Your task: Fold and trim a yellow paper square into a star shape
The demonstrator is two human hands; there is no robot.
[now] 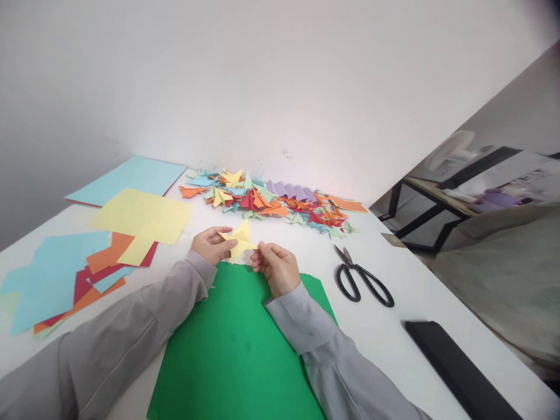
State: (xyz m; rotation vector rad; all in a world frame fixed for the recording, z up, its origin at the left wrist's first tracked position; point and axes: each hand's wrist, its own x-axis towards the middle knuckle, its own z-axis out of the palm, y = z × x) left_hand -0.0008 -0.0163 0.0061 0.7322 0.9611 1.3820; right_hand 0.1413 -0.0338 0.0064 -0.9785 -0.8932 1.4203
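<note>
Between my hands is a yellow folded-paper crane [241,238] with pointed tips spread outward. My left hand [212,245] pinches its left side, thumb on top. On the other side, the fingertips of my right hand [276,265] grip its right point. Both hands are above the far edge of a green sheet [236,344] lying on the white table. Just beyond them stretches a heap of small folded-paper pieces [258,201] in orange, red, yellow, green, blue and purple.
Black-handled scissors [356,277] lie to the right, with a long black object [457,367] nearer me. Coloured paper scraps [56,274] and a yellow sheet [144,213] cover the left side. Light blue paper [131,178] lies behind them, by the wall.
</note>
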